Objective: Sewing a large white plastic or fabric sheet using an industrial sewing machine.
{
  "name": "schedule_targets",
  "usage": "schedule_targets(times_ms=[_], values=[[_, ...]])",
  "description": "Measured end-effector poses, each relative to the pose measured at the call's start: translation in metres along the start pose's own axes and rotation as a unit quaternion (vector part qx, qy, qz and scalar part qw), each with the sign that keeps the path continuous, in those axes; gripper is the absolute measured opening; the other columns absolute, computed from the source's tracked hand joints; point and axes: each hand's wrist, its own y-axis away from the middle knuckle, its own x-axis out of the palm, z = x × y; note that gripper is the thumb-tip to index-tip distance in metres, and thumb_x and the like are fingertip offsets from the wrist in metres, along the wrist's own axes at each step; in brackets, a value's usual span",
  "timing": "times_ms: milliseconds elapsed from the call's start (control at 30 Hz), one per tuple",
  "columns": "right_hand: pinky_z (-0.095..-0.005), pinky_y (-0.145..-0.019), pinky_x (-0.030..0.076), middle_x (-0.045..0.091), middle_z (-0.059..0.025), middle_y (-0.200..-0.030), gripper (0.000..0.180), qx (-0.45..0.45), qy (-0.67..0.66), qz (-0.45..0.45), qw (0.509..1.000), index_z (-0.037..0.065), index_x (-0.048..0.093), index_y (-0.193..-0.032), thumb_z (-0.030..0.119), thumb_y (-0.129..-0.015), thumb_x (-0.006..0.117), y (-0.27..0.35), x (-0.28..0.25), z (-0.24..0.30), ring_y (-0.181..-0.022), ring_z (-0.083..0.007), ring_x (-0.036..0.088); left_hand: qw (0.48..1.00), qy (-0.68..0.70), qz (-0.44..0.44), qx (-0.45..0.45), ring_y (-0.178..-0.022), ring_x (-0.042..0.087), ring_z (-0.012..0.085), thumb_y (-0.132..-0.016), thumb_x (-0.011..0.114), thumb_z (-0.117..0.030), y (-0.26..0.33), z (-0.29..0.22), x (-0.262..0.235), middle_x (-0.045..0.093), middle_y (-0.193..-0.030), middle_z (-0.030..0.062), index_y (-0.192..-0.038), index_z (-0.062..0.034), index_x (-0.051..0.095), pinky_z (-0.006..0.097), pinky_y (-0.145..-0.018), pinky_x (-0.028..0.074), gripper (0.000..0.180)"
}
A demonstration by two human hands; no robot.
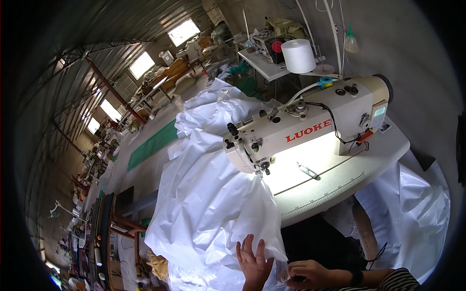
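A large sheet of shiny white plastic-like fabric (204,194) drapes over the left end of the sewing machine's bed and hangs toward me. Its upper part passes under the presser foot and needle area of a white industrial sewing machine (310,126). My left hand (255,266) lies against the near part of the sheet, fingers stretched and spread. Just right of it, my right hand (310,274) has its fingers curled at the sheet's near edge, where a crumpled, translucent strip shows between the hands. The fingertips' exact grip is partly hidden.
Small thread snips (307,170) lie on the lit machine bed (335,186). A white thread cone (298,56) stands behind the machine. More white sheeting (407,213) hangs at the right. A green cloth strip (153,144) lies on the long surface at left.
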Motion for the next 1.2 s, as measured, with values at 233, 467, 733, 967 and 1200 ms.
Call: schedule_targets(times_ms=[233, 467, 733, 967, 1200], values=[[-0.0339, -0.051, 0.043, 0.054, -0.0119, -0.072, 0.017, 0.16, -0.106, 0.037, 0.981, 0.001, 0.055, -0.082, 0.004, -0.081, 0.072, 0.014, -0.013, 0.004, -0.057, -0.0262, 0.055, 0.964, 0.222, -0.092, -0.116, -0.086, 0.066, 0.0325, -0.078, 0.069, 0.004, 0.022, -0.007, -0.014, 0.066, -0.107, 0.0217, -0.115, 0.0018, 0.06, 0.039, -0.071, 0.054, 0.039], [-0.0389, -0.054, 0.045, 0.055, -0.0123, -0.07, 0.025, 0.014, 0.075, 0.126, 0.989, 0.007, 0.052, -0.081, 0.024, -0.087, 0.07, 0.007, 0.015, -0.004, -0.06, -0.031, 0.057, 0.943, 0.272, 0.033, -0.19, -0.087, 0.067, 0.0386, -0.079, 0.071, 0.001, 0.075, -0.015, 0.003, 0.067, -0.097, 0.029, -0.11, 0.0102, 0.061, 0.042, -0.076, 0.055, 0.034], [-0.0385, -0.057, 0.046, 0.053, -0.0093, -0.071, 0.024, -0.02, 0.136, 0.138, 0.981, 0.007, 0.053, -0.082, 0.025, -0.087, 0.068, 0.006, 0.036, -0.016, -0.061, -0.027, 0.057, 0.785, 0.541, 0.101, -0.286, -0.093, 0.062, 0.0179, -0.094, 0.061, -0.008, 0.034, -0.019, -0.033, 0.059, -0.115, 0.0147, -0.136, 0.0022, 0.04, 0.031, -0.074, 0.055, 0.048], [-0.0375, -0.058, 0.047, 0.055, -0.009, -0.073, 0.021, -0.049, 0.154, 0.158, 0.974, 0.006, 0.056, -0.085, 0.024, -0.087, 0.067, 0.017, 0.052, -0.02, -0.063, -0.0263, 0.058, 0.831, 0.425, 0.165, -0.32, -0.074, 0.063, 0.0161, -0.094, 0.061, -0.006, 0.041, -0.01, -0.021, 0.066, -0.084, 0.0202, -0.13, 0.0027, 0.046, 0.034, -0.06, 0.052, 0.04], [-0.0345, -0.06, 0.055, 0.067, -0.0085, -0.086, 0.017, 0.098, 0.069, 0.113, 0.986, 0.006, 0.063, -0.084, 0.019, -0.086, 0.073, 0.017, 0.021, -0.043, -0.072, -0.0242, 0.068, 0.95, 0.255, 0.052, -0.17, -0.071, 0.059, 0.0195, -0.097, 0.056, -0.01, 0.066, 0.029, 0.003, 0.062, -0.079, 0.0192, -0.114, 0.0072, 0.057, 0.036, -0.062, 0.049, 0.024]])
